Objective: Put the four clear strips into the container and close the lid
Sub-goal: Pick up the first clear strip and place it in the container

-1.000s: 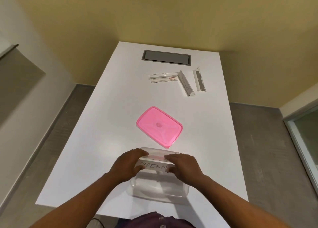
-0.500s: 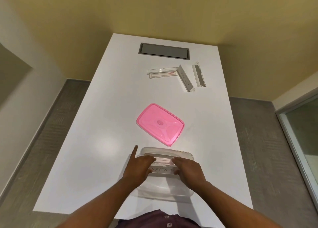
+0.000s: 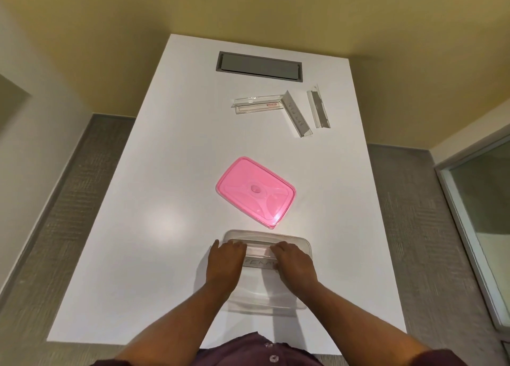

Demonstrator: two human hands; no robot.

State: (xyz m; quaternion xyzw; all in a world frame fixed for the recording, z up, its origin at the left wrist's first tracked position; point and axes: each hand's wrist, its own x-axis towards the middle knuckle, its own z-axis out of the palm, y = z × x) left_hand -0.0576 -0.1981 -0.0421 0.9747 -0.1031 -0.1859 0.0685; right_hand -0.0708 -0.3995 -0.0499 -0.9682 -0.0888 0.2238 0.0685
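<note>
A clear plastic container (image 3: 265, 234) stands open near the table's front edge. My left hand (image 3: 225, 263) and my right hand (image 3: 295, 263) each hold one end of a clear strip (image 3: 259, 255) with handwritten letters, low inside the container. The pink lid (image 3: 255, 190) lies flat on the table just beyond the container. Three more clear strips lie at the far right: one lengthwise (image 3: 258, 103) with a red label, and two angled ones (image 3: 296, 114) (image 3: 318, 110) beside it.
The white table (image 3: 165, 186) has a grey recessed hatch (image 3: 259, 66) near its far edge. Yellow walls rise behind, grey floor shows on both sides, and a glass panel (image 3: 485, 213) stands at the right.
Both hands have lowered the lettered strip deeper into the container. My view has shifted slightly, and the left forefinger that stuck out has drawn back in.
</note>
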